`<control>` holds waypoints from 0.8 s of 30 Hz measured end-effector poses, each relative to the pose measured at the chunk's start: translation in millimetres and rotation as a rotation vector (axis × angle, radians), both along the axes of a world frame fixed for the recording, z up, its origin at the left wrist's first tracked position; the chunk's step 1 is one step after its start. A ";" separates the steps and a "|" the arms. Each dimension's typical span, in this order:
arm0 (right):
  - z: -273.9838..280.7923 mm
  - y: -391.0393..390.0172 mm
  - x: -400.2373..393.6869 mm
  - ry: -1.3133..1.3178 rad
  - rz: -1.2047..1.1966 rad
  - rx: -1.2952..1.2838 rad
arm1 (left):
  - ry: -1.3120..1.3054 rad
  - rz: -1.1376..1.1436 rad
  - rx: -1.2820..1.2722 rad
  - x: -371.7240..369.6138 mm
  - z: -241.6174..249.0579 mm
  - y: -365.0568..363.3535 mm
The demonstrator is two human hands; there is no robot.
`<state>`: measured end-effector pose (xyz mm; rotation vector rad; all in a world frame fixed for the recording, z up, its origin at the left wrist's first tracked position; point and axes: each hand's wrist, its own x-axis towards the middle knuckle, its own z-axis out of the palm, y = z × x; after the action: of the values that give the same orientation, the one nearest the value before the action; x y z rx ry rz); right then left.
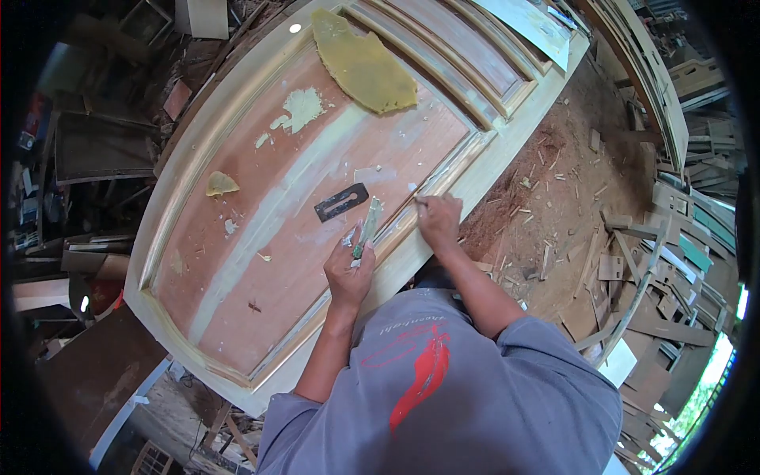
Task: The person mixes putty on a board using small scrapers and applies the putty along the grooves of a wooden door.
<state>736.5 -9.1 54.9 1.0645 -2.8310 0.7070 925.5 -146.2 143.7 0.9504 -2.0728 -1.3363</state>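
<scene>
A wooden panelled door (237,229) lies in front of me, with a pale filler band across its reddish panel. My left hand (349,265) is closed around a narrow putty knife (371,220), its blade smeared with pale green filler. Over the moulding at the door's near side, my right hand (441,218) is closed, fingers curled down. A small dark tip (421,201) shows at its fingers; the rest is hidden. A dark slotted metal plate (332,207), like a plane iron, lies on the panel just beyond my left hand.
A mustard-coloured flat sheet (360,67) lies across the far panel, with a smaller yellowish piece (222,184) to the left. A filler patch (302,109) sits nearby. Wood chips and sawdust cover the floor (554,190); wood scraps (673,317) are piled at right.
</scene>
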 end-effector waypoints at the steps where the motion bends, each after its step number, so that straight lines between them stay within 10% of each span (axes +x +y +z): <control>1: 6.5 0.3 -10.3 0.003 -0.023 0.012 | 0.006 0.008 0.018 2.1 -1.3 0.3; 17: -1.9 0.6 9.7 -0.278 0.073 0.092 | -0.015 -0.006 -0.012 1.4 4.9 4.2; 24: -0.7 21.8 -140.1 -0.069 -0.303 0.010 | -0.010 -0.016 -0.027 4.1 -0.9 5.2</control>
<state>596.4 12.7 54.2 0.5999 -2.9609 0.7131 929.6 -140.9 142.8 0.9330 -2.1046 -1.3109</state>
